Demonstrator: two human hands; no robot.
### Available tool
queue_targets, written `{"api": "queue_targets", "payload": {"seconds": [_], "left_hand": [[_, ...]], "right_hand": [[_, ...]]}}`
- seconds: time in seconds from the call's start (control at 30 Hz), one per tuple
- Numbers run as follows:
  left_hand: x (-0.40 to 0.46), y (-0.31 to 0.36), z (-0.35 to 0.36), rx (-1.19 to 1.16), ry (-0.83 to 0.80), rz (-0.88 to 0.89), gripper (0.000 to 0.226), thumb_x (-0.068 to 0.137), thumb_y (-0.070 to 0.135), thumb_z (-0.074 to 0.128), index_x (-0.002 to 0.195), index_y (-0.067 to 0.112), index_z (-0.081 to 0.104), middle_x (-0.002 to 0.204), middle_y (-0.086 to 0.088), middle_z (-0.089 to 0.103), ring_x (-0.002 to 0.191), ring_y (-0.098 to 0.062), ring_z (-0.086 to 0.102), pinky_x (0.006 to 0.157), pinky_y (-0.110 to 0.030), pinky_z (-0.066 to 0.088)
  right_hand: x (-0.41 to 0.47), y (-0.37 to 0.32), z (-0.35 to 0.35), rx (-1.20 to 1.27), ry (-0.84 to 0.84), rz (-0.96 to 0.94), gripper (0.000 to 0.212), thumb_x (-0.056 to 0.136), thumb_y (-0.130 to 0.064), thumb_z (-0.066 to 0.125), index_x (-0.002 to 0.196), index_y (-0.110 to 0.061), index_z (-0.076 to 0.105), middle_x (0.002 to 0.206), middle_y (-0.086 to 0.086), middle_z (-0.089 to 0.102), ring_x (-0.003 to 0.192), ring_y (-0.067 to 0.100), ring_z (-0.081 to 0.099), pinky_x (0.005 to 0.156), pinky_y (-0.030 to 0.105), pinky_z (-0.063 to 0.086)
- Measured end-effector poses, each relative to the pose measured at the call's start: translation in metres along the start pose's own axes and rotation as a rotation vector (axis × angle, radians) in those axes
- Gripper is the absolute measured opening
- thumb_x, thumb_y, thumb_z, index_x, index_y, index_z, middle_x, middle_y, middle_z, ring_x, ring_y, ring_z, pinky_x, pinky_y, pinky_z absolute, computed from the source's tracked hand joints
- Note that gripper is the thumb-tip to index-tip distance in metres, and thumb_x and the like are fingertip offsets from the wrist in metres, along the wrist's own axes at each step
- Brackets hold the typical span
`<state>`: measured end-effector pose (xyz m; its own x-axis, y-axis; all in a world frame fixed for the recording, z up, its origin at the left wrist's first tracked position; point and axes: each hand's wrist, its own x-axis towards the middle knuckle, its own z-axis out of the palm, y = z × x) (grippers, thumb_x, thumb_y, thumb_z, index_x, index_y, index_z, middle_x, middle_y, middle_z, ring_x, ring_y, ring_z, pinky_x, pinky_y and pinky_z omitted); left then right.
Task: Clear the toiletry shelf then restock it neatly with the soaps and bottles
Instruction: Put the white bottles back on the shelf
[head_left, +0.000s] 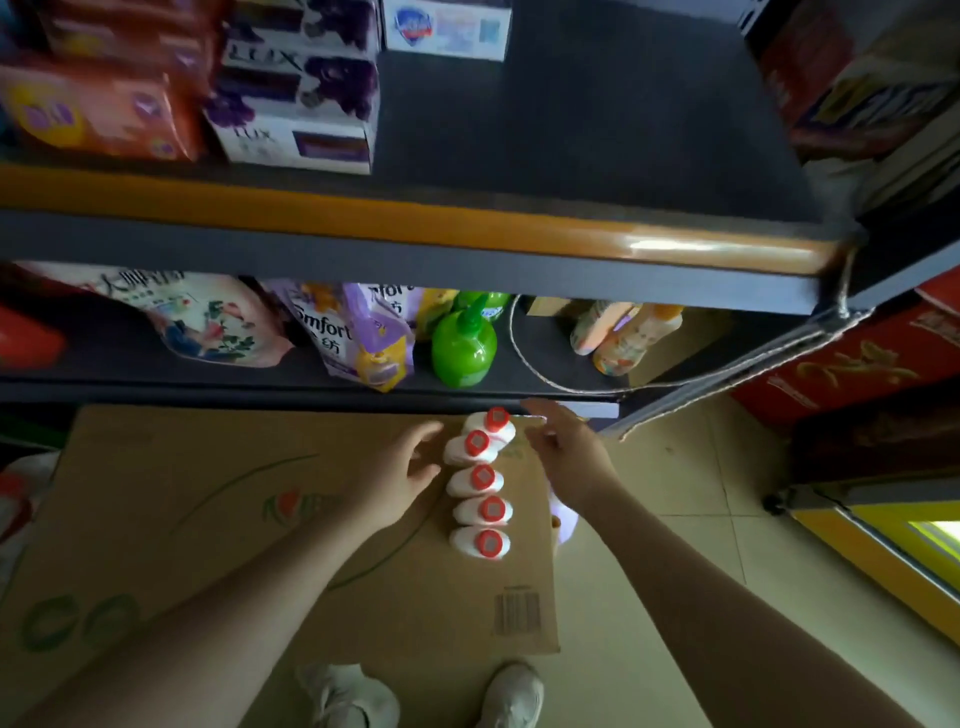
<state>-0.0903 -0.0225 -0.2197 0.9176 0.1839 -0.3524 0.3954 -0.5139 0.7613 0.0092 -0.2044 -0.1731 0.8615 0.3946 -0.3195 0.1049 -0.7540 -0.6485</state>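
Several white bottles with red caps (480, 480) stand in a row on a cardboard box (208, 519) below the shelves. My left hand (402, 470) hovers just left of the row with fingers spread, holding nothing. My right hand (563, 449) hovers just right of the row's far end, fingers relaxed and empty. The top shelf (571, 130) is bare on its right half. Purple-and-white soap boxes (298, 98) are stacked at its left, with a white soap box (447, 28) at the back.
Orange packets (98, 104) lie at the top shelf's far left. The lower shelf holds refill pouches (353, 335), green bottles (462, 345) and peach bottles (631, 332). Red cartons (857, 358) stand at right. My shoes (426, 693) are on the tiled floor.
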Motion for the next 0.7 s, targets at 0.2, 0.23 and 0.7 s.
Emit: {"api": "queue_targets", "payload": {"seconds": [0.2, 0.23, 0.7], "left_hand": [[0.024, -0.018, 0.023, -0.124, 0.016, 0.103, 0.038, 0.082, 0.009, 0.068, 0.118, 0.016, 0.057, 0.114, 0.006, 0.058, 0.107, -0.013, 0.054, 0.093, -0.027, 0.040], [0.025, -0.021, 0.026, -0.112, 0.020, 0.105, 0.037, 0.081, 0.009, 0.069, 0.116, 0.016, 0.058, 0.113, 0.004, 0.059, 0.107, -0.015, 0.055, 0.094, -0.030, 0.042], [0.041, -0.012, 0.032, -0.065, -0.017, 0.059, 0.042, 0.083, 0.028, 0.068, 0.123, 0.024, 0.055, 0.116, 0.001, 0.063, 0.108, -0.016, 0.057, 0.093, -0.032, 0.042]], "right_hand": [[0.036, 0.021, 0.035, -0.073, -0.103, -0.152, 0.039, 0.092, -0.013, 0.053, 0.131, -0.017, 0.050, 0.129, 0.007, 0.056, 0.119, 0.024, 0.049, 0.092, 0.022, 0.031], [0.039, 0.023, 0.036, -0.083, -0.118, -0.160, 0.038, 0.092, -0.015, 0.055, 0.130, -0.017, 0.051, 0.126, 0.007, 0.057, 0.117, 0.024, 0.050, 0.090, 0.023, 0.032], [0.028, 0.049, 0.009, 0.424, -0.043, 0.234, 0.029, 0.084, -0.030, 0.060, 0.109, -0.018, 0.052, 0.104, 0.008, 0.064, 0.090, 0.024, 0.064, 0.076, 0.047, 0.056]]}}
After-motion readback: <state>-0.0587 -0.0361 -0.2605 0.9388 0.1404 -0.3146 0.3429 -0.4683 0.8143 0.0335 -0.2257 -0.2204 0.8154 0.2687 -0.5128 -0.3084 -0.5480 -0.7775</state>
